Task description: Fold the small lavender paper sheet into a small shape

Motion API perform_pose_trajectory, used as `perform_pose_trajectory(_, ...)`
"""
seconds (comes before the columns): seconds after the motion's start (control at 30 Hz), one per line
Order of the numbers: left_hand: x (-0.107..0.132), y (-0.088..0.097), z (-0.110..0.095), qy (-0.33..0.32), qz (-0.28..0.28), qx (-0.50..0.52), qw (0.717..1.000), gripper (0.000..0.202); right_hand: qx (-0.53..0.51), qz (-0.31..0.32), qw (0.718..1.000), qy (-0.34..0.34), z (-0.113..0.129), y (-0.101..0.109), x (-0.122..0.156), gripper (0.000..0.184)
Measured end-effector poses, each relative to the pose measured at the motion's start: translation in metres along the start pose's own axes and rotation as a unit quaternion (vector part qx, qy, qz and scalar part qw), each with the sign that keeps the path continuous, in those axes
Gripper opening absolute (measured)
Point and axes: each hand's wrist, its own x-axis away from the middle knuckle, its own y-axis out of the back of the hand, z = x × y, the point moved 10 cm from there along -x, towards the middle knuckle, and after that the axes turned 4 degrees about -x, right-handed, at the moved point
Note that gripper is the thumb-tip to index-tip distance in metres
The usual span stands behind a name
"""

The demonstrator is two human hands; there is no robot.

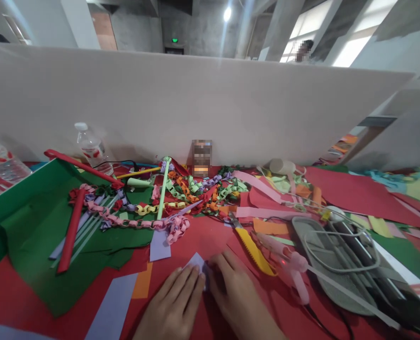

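Observation:
A small piece of lilac paper (197,259) lies on the red table covering (199,236), its pointed top showing between my two hands. My left hand (177,298) rests on it with fingers stretched out flat. Curled at the paper's right edge, the fingers of my right hand (235,293) pinch it; their tips are partly hidden. Behind the hands is a flat lilac paper piece (160,248), with the curled end of a pink paper chain (177,230) over it. A yellow utility knife (254,248) lies just right of my right hand.
A pink glue gun (297,264) with a cord lies at right, beside a grey mesh tray (323,283). Paper chains (196,189) are heaped at the back before a white partition (196,104). Rolled paper sticks (71,231) lie on green paper (50,283) at left, near water bottles (91,148).

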Motion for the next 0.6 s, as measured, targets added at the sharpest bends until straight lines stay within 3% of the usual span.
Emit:
perform_pose_trajectory(0.17, 0.002, -0.006, -0.001, 0.006, 0.019, 0.026, 0.999, 0.041, 0.024, 0.035, 0.998, 0.036, 0.004, -0.006, 0.004, 0.046)
perform_pose_trajectory(0.6, 0.005, -0.013, -0.001, 0.012, 0.019, 0.020, 1.000, 0.043, 0.004, 0.057, 0.997, 0.051, 0.005, -0.009, 0.005, 0.044)
